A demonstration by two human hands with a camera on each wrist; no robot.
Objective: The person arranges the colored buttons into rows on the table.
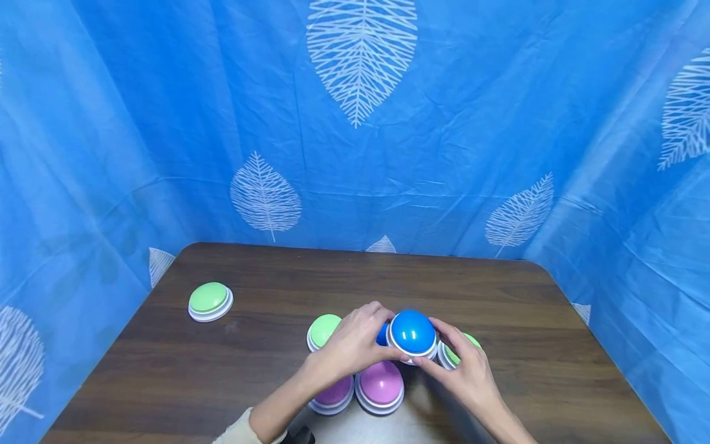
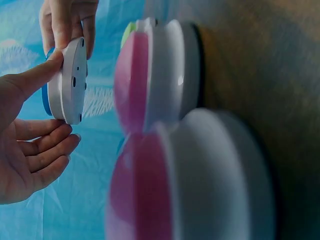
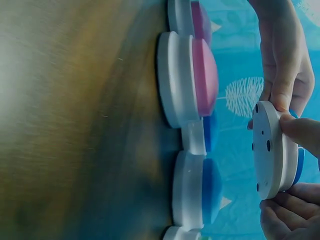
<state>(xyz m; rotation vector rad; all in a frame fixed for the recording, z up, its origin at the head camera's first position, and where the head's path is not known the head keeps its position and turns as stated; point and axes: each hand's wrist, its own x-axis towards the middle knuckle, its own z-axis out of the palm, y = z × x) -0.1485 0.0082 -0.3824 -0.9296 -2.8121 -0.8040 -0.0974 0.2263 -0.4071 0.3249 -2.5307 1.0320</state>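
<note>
Both hands hold a blue domed push button with a white round base, raised above the table. My left hand grips its left side between thumb and fingers. On its right side, the thumb and fingers of my right hand pinch the rim. The flat white underside with small dark dots shows in the right wrist view. Below, two pink-purple buttons stand side by side on the table. Another blue button sits in the row under the raised one, mostly hidden in the head view.
A green button stands behind my left forearm, and another green button is partly covered by my right hand. A third green button sits apart at the far left of the brown wooden table. Blue leaf-patterned curtains surround the table.
</note>
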